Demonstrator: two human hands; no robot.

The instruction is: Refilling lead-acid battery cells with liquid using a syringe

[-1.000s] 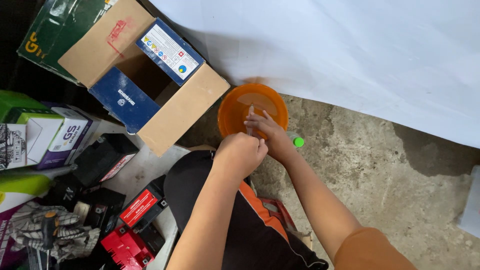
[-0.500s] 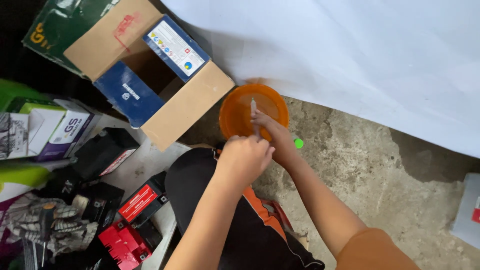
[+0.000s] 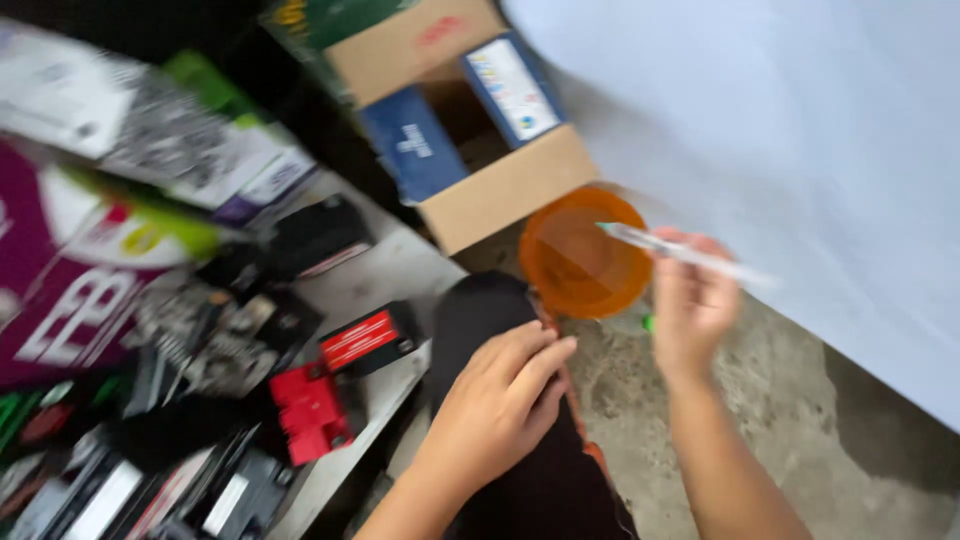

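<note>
Right hand (image 3: 692, 300): closed around a thin clear tube (image 3: 690, 255), held level, its tip over the orange bowl (image 3: 583, 252).
Left hand (image 3: 497, 392): open, fingers together, resting flat on a black object (image 3: 500, 420) below the bowl; grips nothing.
Bowl: on the concrete floor (image 3: 800, 400), just left of the right hand, beside a cardboard box (image 3: 470, 120).
Step in hand: tube poised at the bowl, seemingly drawing or dispensing; motion blur prevents certainty.
Next move calls for: a steady tip and level tube.

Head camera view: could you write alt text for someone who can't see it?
A right hand holds a thin clear tube over an orange bowl on concrete floor. The left hand rests on a black seat; a cardboard box sits behind.
</note>
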